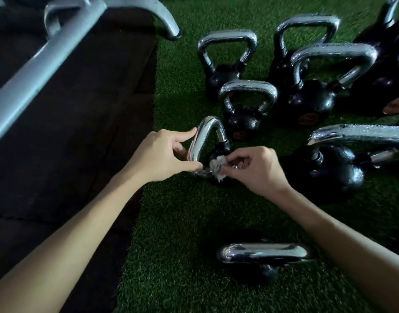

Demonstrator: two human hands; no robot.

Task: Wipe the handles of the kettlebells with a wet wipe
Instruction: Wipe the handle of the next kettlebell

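Handle: my left hand [162, 154] is gripping the chrome handle [204, 141], finger and thumb curling round it.
Wipe: my right hand [255, 169] is pinching the wet wipe [216, 167] against the handle, just beside my left thumb.
Beyond my fingertips: other kettlebells [241, 123] are standing on turf [182, 211].

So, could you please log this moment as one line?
left hand holds kettlebell handle | right hand pinches wet wipe at its lower end
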